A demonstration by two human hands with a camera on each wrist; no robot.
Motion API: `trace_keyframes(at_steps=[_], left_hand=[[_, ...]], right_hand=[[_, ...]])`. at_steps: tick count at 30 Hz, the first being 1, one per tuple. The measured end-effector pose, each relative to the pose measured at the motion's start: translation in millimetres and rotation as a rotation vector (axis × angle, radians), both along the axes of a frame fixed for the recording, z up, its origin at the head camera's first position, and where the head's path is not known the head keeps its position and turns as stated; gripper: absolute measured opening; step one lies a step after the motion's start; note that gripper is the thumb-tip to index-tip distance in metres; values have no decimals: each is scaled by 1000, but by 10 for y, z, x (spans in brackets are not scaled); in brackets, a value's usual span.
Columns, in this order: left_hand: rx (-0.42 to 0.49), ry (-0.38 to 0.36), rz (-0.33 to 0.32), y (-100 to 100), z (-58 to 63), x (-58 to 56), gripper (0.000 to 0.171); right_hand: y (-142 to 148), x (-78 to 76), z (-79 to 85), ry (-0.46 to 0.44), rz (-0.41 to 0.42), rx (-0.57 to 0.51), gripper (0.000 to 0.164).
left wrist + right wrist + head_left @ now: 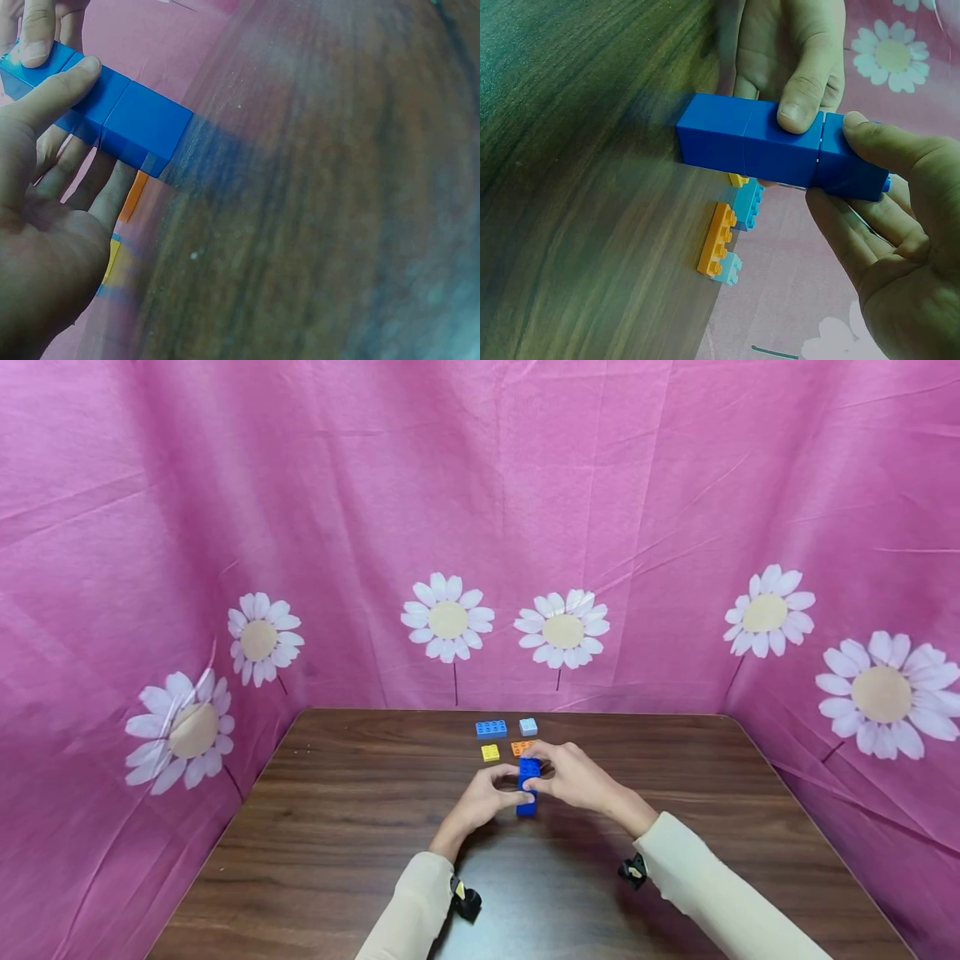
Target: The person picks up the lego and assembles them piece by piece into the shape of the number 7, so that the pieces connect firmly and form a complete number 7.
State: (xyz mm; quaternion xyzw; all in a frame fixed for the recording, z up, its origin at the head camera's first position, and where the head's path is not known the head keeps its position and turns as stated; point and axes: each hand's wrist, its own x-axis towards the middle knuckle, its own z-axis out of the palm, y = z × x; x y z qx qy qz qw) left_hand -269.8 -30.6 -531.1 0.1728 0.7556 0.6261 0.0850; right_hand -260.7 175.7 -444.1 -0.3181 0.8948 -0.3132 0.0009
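Observation:
A tower of dark blue toy building bricks point(527, 808) stands upright on the table, between both hands. The right wrist view shows three blocks in it. My left hand point(477, 800) grips the middle block point(780, 156), thumb on the near side and fingers behind. With thumb and fingers, my right hand point(576, 777) pinches the top block point(847, 171), whose studs show in the head view. A thin gap line runs between the top and middle blocks; whether they are fully pressed together I cannot tell. The bottom block point(146, 124) meets the wooden surface.
Behind the tower lie an orange brick point(518, 748), partly hidden by the right hand, a yellow brick point(490, 753), a longer medium-blue brick point(491, 729) and a small light-blue brick point(528, 727). A pink flowered curtain point(337, 527) surrounds the back and sides of the wooden table point(337, 860).

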Motion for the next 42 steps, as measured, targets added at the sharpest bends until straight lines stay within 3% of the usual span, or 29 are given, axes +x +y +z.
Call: trace_keyframes(at_steps=[16, 29, 42], left_hand=[[14, -11, -6, -5, -12, -12, 35], [19, -29, -13, -8, 12, -12, 37], [3, -43, 11, -4, 18, -3, 39]], right_hand=[[-3, -6, -22, 36, -19, 33, 44], [-18, -30, -1, -7, -18, 6, 40], [-55, 3, -39, -39, -88, -5, 41]])
